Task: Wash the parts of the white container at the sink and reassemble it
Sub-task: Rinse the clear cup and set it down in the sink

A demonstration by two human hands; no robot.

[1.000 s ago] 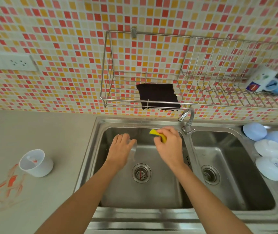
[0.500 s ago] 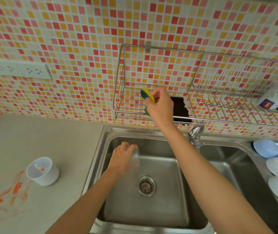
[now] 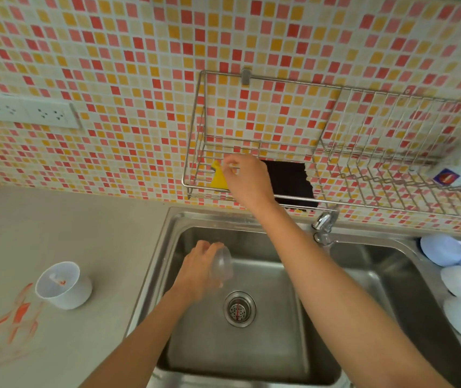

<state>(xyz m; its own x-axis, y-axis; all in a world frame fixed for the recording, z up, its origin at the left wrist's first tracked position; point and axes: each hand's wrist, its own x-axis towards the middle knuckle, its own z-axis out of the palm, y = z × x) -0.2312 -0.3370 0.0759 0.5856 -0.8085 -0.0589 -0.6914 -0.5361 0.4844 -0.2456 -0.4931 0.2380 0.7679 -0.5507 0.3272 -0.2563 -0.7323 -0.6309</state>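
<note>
Right hand [image 3: 247, 179] pinches the sponge [image 3: 218, 179] at the wire rack [image 3: 335, 152]: seat it flat before releasing. Left hand [image 3: 198, 268] grips the clear part [image 3: 222, 264] (slippery, likely) over the sink [image 3: 293, 331].

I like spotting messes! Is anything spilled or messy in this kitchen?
Yes. Orange-red smears streak the grey counter at the left, just beside the white cup, like something spilled or rubbed there. A bit of the same orange sits inside the cup.

Bright, even light; edges bowed, perhaps soft.
</note>
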